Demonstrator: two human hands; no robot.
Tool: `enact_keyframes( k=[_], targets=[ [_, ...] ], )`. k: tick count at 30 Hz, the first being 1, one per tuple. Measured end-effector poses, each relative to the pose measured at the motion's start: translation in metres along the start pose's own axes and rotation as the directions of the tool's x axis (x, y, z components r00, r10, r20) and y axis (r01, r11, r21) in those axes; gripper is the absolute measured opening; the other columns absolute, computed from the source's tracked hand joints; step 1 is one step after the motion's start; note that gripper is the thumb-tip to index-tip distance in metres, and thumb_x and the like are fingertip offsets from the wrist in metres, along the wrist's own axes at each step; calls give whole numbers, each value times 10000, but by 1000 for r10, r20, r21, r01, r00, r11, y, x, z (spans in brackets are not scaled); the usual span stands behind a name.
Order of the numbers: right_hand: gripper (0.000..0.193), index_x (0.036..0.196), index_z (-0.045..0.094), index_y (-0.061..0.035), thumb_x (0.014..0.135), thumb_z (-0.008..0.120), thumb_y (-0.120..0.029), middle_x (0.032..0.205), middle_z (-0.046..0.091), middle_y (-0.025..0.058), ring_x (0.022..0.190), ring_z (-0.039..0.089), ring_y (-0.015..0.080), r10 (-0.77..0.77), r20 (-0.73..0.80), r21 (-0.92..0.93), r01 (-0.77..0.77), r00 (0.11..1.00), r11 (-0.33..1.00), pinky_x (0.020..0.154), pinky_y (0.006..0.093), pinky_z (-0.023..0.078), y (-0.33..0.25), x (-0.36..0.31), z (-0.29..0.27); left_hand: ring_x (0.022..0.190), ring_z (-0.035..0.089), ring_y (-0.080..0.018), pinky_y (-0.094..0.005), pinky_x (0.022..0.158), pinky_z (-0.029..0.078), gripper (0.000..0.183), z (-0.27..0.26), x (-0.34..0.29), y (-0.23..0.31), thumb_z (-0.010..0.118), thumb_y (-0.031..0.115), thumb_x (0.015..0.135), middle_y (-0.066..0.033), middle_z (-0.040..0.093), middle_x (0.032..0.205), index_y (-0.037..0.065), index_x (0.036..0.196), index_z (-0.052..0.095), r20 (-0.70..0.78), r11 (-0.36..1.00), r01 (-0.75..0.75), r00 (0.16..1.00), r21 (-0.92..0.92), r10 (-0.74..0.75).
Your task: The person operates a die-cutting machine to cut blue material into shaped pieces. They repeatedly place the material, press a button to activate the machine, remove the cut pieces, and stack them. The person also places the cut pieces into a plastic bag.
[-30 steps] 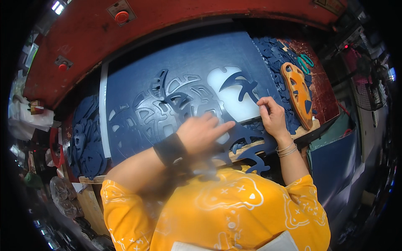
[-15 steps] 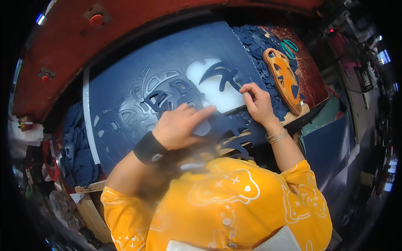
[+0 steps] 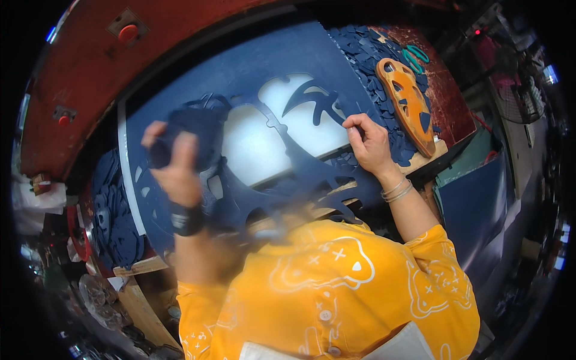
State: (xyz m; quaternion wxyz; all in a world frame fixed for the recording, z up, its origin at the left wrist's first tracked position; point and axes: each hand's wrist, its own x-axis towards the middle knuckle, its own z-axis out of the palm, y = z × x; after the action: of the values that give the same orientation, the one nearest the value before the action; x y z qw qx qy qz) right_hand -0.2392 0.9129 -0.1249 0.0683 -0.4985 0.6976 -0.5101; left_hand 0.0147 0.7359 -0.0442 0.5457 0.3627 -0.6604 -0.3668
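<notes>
We are holding a blue bundle [image 3: 198,135] above a cut sheet [image 3: 288,54].
Our left hand [image 3: 178,174] is clasping the bundle between spread thumb and bent fingers, over the sheet's left part and just beside a white opening [image 3: 252,150]; both are blurring. Our right hand [image 3: 369,144] is holding thumb and forefinger together at the near end of a hooked piece [image 3: 306,99], seemingly pinching it, though the fingertips are hiding the contact. That piece is lying across a second white opening [image 3: 312,141]. Right of the sheet, an orange die [image 3: 403,99] is lying beside blue scraps [image 3: 360,57], with green scissors [image 3: 415,58] resting near its far end.
</notes>
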Motion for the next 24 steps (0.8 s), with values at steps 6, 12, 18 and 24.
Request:
enact_keyframes(
  k=[6,12,18,24],
  targets=[
    [423,1153,541,-53,759,684,-116,1201,462,168,1022,504,292,-304,-142,-379,232,942,896,902,384,409,-47,24,-4,804,536,-68,-220,821,437,549,-29,29,-14,648,160,869,28,565,881,32,1361,441,302,920,219,946,-325,-119],
    [255,860,599,-50,794,717,-267,800,633,101,741,634,245,-303,315,133,274,899,952,665,343,501,-120,49,58,883,605,-103,-249,852,488,490,-14,20,-7,610,101,899,-67,676,970,-39,1336,438,397,876,270,912,-399,-101],
    [491,797,548,-64,783,680,-537,739,627,110,722,635,289,-110,459,-82,166,882,983,646,389,506,-130,65,95,904,612,-99,-251,858,490,508,-8,13,-3,607,76,892,-55,684,972,-43,1352,425,469,908,228,882,-351,-41],
    [445,1143,610,0,872,636,-352,764,663,108,708,656,257,-259,435,264,153,863,952,661,352,514,-122,72,102,908,612,-99,-255,861,489,393,0,17,-3,592,39,892,-69,672,1022,-29,1273,526,466,950,122,885,-288,27]
  ],
)
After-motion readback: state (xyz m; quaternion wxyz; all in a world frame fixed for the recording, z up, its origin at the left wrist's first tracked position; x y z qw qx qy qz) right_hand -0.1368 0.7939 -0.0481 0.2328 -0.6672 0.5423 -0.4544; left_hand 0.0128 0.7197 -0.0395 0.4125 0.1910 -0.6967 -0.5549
